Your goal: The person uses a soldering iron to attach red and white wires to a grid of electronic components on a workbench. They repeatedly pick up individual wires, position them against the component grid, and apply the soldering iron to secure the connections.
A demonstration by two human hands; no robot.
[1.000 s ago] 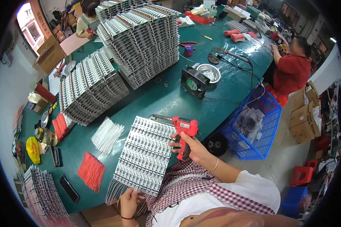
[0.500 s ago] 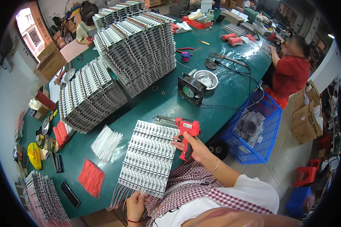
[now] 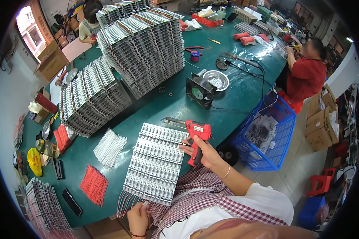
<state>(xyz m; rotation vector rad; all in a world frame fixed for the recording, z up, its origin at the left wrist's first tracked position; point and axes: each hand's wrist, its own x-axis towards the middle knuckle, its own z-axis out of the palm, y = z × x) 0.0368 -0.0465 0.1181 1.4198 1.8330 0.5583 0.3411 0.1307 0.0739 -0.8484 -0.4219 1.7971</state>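
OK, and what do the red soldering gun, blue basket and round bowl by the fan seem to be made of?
Red soldering gun: probably hard plastic, from its smooth, slightly glossy body. Blue basket: likely moulded plastic, given its uniform colour and lattice walls. Round bowl: likely metal, perhaps steel; its silver rim shines.

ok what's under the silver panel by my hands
Pinkish wires trail from the near edge of the silver panel, and green tabletop shows to its left; whatever lies directly beneath is covered.
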